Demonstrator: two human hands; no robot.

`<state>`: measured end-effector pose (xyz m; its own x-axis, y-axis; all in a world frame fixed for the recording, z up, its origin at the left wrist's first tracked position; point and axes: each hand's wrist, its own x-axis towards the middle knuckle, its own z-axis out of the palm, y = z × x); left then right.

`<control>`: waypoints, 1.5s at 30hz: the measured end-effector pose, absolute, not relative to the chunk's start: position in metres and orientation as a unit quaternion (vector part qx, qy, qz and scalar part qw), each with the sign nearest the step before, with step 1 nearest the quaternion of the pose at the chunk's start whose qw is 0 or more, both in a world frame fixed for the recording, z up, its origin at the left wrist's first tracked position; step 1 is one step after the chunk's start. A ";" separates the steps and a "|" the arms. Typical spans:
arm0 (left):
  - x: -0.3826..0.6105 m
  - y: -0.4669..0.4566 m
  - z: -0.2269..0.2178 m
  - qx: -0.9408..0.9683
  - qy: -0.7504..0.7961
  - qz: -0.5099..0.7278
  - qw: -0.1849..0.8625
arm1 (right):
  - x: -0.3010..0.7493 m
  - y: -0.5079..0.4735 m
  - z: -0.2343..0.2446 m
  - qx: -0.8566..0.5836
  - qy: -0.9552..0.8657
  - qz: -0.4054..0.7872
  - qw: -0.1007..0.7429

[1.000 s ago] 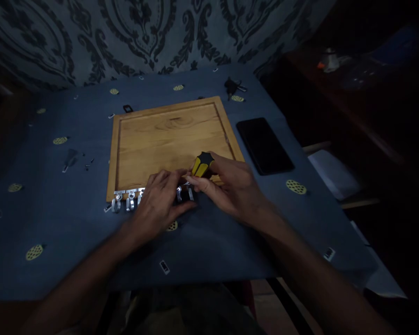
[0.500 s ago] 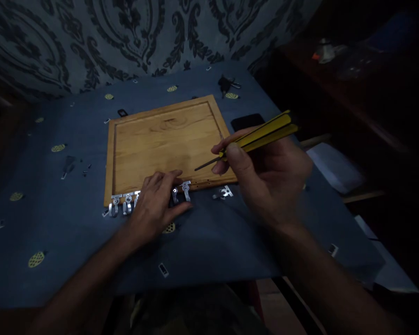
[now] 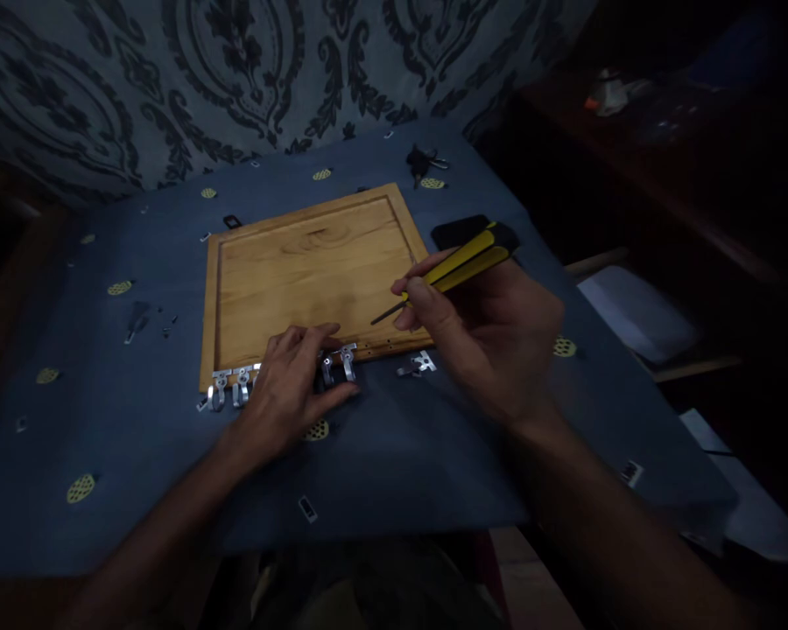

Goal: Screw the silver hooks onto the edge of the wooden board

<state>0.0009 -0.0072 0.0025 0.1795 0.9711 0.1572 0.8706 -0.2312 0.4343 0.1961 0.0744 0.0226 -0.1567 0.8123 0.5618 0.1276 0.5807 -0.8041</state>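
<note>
A framed wooden board (image 3: 302,280) lies flat on the table, with several silver metal hooks (image 3: 242,385) along its near edge. My left hand (image 3: 287,381) rests over the middle of that edge, thumb and fingers spread, covering part of the hook row. In my right hand (image 3: 499,332) is a screwdriver (image 3: 463,265) with a yellow and black handle. Its tip points left, above the board near the right end of the hooks. Small dark holes show in the edge to the right of them. A loose metal hook (image 3: 420,362) lies on the cloth nearby.
Patterned blue cloth (image 3: 400,472) covers the table. Behind the board's right corner lie a dark phone-like slab (image 3: 460,231) and a bunch of keys (image 3: 424,164). A small plastic bag (image 3: 136,320) and several screws (image 3: 166,331) lie at the left. Patterned wall covering rises behind.
My right hand and the screwdriver have shifted slightly left, and the handle is turned a little. My left hand stays on the board's edge. The view has moved slightly.
</note>
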 end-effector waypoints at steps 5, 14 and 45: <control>0.001 -0.008 0.004 0.756 0.610 0.202 0.123 | 0.193 0.076 0.019 -0.320 -0.717 0.312 0.535; -0.007 -0.012 0.014 0.752 0.616 0.224 0.076 | 0.189 0.077 0.014 -0.294 -0.749 0.315 0.503; -0.059 -0.075 0.016 0.665 0.676 0.317 -0.023 | 0.162 0.055 0.035 -0.278 -0.753 0.364 0.473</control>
<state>-0.0593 -0.0748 0.0156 -0.1155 0.8842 0.4526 0.9136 -0.0842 0.3977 0.1624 0.0547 0.0350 -0.3985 0.7624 0.5098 0.0731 0.5805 -0.8110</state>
